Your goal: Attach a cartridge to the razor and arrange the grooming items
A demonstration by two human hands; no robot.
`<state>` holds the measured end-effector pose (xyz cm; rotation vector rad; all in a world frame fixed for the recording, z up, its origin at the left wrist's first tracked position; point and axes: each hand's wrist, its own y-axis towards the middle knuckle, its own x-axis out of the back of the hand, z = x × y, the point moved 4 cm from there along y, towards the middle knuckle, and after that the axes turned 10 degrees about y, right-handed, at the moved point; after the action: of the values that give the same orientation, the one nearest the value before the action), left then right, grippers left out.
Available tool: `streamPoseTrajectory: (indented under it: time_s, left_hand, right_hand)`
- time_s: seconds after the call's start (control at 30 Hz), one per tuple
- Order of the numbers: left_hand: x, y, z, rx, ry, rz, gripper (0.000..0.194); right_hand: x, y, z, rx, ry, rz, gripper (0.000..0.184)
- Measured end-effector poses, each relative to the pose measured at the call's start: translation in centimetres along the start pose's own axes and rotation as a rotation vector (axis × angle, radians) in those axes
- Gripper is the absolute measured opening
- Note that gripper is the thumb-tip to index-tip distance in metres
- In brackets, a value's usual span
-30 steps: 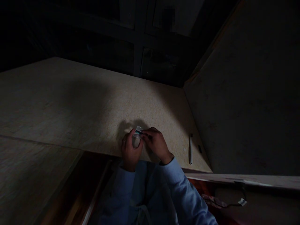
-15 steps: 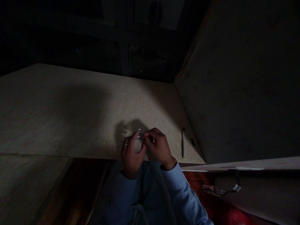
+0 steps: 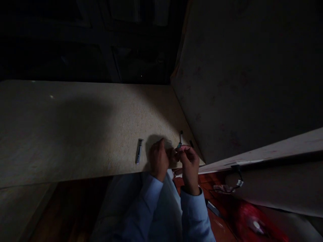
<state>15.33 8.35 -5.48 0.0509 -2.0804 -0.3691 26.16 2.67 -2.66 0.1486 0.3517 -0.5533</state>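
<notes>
My left hand (image 3: 159, 158) is closed around a clear plastic container (image 3: 167, 142), which shows only faintly beyond the fingers. Close on its right, my right hand (image 3: 188, 163) pinches a small teal-and-dark piece (image 3: 179, 145); its kind is too small and dim to make out. Left of my hands, a razor (image 3: 139, 152) with a dark handle and a T-shaped head lies on the pale table. Beyond my right fingertips shows the dark head of a slim stick (image 3: 181, 133), its lower part hidden by the hand.
The pale tabletop (image 3: 101, 144) meets a wall (image 3: 239, 84) on the right. A short black object (image 3: 191, 143) lies by that wall. Below the table edge are a cable with a white tag (image 3: 239, 183) and a red bag (image 3: 254, 218) on the floor.
My view has turned right, and both hands now sit nearer the wall and the slim stick. The razor now shows on the table, left of my hands. The container is more hidden.
</notes>
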Motion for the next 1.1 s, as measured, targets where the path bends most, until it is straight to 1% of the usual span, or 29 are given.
streamPoseTrajectory:
  time_s: [0.07,0.17,0.27,0.3,0.37,0.43,0.5,0.57,0.6,0.67,0.73,0.77,0.83,0.9,0.97,1.03,1.1]
  left_hand:
    - [-0.7,0.5,-0.2,0.012,0.078,0.038,0.042]
    - [-1.2,1.0,-0.7,0.033,0.137,0.064,0.042]
    - [-1.2,1.1,-1.1,0.017,0.062,0.062,0.048]
    - [-0.9,1.0,-1.0,0.022,-0.001,0.047,0.05]
    - [0.0,0.6,-0.3,0.076,-0.175,-0.006,0.05]
    - [1.5,0.0,1.0,0.173,-0.396,-0.059,0.042]
    - [2.9,-0.7,2.1,0.245,-0.655,-0.023,0.038]
    - [4.2,-1.5,3.1,0.293,-0.897,0.032,0.042]
    - [4.7,-1.9,3.5,0.315,-0.985,0.044,0.044]
    - [5.6,-2.5,4.5,0.372,-1.113,-0.004,0.045]
    - [6.4,-2.9,5.7,0.43,-1.189,-0.104,0.041]
    - [6.7,-3.0,6.2,0.445,-1.209,-0.146,0.04]
    - [7.3,-3.1,7.0,0.435,-1.208,-0.192,0.036]
    - [7.9,-3.2,7.7,0.402,-1.146,-0.24,0.032]
    - [8.5,-3.4,8.4,0.392,-1.03,-0.339,0.027]
    - [9.0,-3.8,9.0,0.367,-0.873,-0.478,0.02]
    - [9.3,-4.2,9.3,0.275,-0.687,-0.603,0.014]
  right_hand:
    - [0.4,0.3,-0.2,0.0,-0.005,-0.023,0.017]
    - [0.7,0.6,-0.7,0.001,-0.015,-0.047,0.018]
    - [0.8,0.7,-1.2,-0.004,-0.004,-0.066,0.021]
    - [0.8,0.8,-1.3,-0.003,-0.006,-0.065,0.022]
    - [0.8,0.8,-1.2,0.011,-0.028,-0.046,0.021]
    - [0.4,0.9,-0.9,0.029,-0.075,0.005,0.02]
    - [-0.5,0.9,-0.7,0.035,-0.119,0.086,0.02]
    - [-1.9,0.7,-0.6,0.026,-0.148,0.192,0.019]
    - [-2.8,0.6,-0.6,0.016,-0.156,0.253,0.019]
    - [-4.7,0.1,-0.7,-0.014,-0.158,0.366,0.018]
    - [-6.4,-0.4,-0.8,-0.053,-0.143,0.451,0.017]
    - [-7.2,-0.6,-0.8,-0.074,-0.129,0.479,0.016]
    - [-8.3,-1.0,-1.0,-0.124,-0.097,0.509,0.015]
    - [-9.1,-1.3,-1.3,-0.179,-0.062,0.5,0.016]
    - [-9.7,-1.6,-1.6,-0.221,-0.029,0.453,0.021]
    - [-10.1,-2.0,-2.0,-0.256,-0.002,0.402,0.027]
    - [-10.6,-2.7,-2.5,-0.31,0.02,0.377,0.034]
